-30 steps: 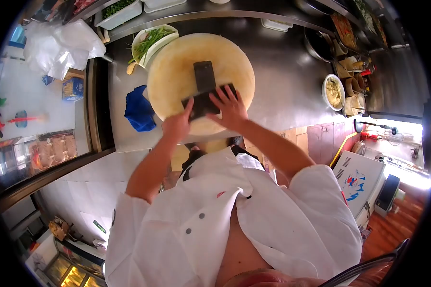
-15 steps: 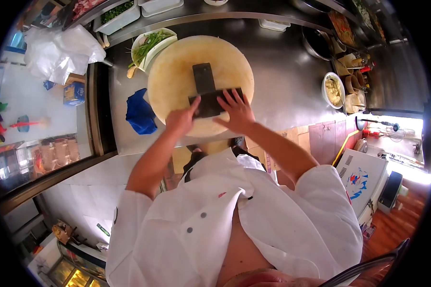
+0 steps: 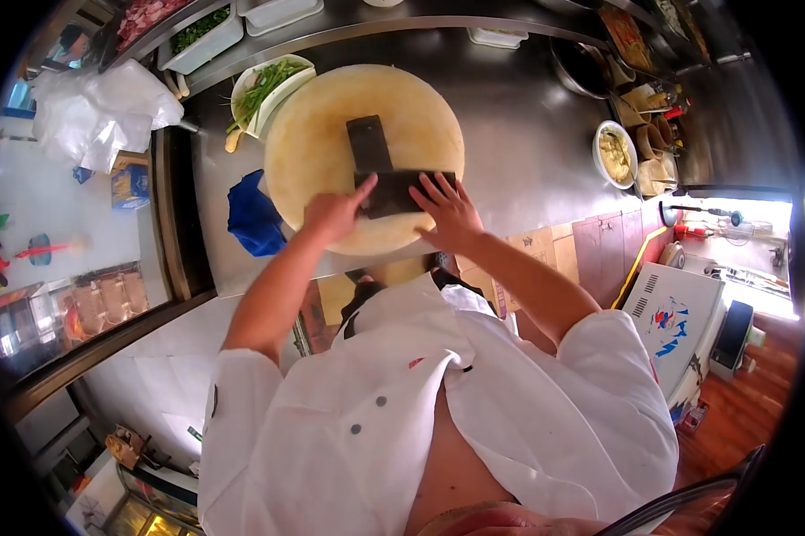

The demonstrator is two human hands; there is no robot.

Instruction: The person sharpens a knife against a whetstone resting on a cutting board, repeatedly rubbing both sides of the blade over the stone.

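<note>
A dark, broad rectangular cleaver blade (image 3: 394, 195) lies across the near end of a dark oblong block like a whetstone (image 3: 368, 141). Both are on a thick round chopping board (image 3: 309, 134). My left hand (image 3: 333, 217) is closed at the blade's left end, its index finger stretched onto the metal; any handle is hidden inside it. With fingers spread, my right hand (image 3: 450, 214) presses flat on the blade's right part. The near end of the block is covered by the blade.
Left of the board are a blue cloth (image 3: 253, 214) and a white bowl of green vegetables (image 3: 264, 94). A bowl of pale food (image 3: 615, 154) stands at the right of the steel counter (image 3: 528, 125). Trays line the back shelf (image 3: 367, 15).
The view has shifted slightly, moving the board left in it. Relative to the block, the blade has slid a little to the right and lies more level. Both hands stay on it.
</note>
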